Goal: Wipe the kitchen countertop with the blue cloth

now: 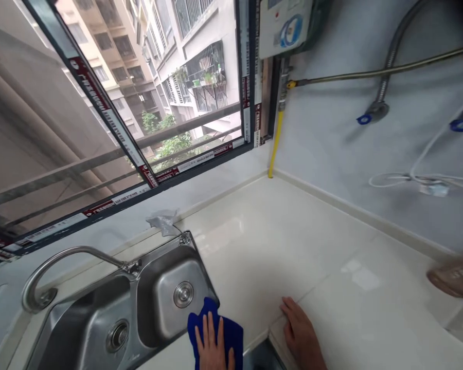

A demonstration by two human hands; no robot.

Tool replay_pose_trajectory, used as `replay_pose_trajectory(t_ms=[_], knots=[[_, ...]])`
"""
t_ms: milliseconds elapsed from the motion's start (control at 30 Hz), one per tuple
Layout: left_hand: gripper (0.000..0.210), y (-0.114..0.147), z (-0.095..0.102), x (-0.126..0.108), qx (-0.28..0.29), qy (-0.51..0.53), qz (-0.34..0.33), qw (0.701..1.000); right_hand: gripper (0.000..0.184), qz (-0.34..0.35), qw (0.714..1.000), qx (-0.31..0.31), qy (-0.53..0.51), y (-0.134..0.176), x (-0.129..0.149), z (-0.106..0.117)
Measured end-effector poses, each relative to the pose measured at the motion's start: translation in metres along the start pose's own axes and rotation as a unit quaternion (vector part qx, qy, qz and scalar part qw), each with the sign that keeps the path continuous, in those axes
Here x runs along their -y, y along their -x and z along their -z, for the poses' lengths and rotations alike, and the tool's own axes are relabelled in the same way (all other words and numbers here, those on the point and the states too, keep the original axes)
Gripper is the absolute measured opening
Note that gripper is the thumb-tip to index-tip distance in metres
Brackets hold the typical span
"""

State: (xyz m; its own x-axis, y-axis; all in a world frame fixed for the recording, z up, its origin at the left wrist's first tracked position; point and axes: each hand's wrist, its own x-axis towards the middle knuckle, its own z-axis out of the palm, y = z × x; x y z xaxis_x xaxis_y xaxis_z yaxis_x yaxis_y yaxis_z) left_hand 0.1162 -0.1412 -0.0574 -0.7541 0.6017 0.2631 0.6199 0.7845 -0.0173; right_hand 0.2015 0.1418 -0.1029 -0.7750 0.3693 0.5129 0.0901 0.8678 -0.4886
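Observation:
My left hand [213, 345] lies flat, fingers spread, on a blue cloth [231, 331] at the near edge of the pale countertop [293, 241], right beside the steel double sink [154, 308]. My right hand [301, 334] rests palm down on the bare countertop a little to the right, holding nothing. The cloth's far corner touches the sink's rim.
A curved steel tap [57, 262] stands behind the sink. A window [139, 103] runs along the back. On the right wall are a yellow gas pipe [275, 139], a flexible metal hose [389, 56] and white cable [420, 177]. A blurred brownish object [453, 277] sits at the right edge.

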Motion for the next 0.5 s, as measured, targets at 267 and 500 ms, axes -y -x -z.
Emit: replay_pose_trajectory(t_ms=[267,500], knots=[[0.087,-0.084,0.009,-0.057,0.160,0.155,-0.280,0.934,0.049,0.019,1.000,0.016,0.011,0.013,-0.018,0.020],[0.069,-0.211,0.006,-0.086,0.169,0.230,-0.343,0.895,0.056,0.043,0.996,-0.063,0.041,0.000,-0.013,0.021]])
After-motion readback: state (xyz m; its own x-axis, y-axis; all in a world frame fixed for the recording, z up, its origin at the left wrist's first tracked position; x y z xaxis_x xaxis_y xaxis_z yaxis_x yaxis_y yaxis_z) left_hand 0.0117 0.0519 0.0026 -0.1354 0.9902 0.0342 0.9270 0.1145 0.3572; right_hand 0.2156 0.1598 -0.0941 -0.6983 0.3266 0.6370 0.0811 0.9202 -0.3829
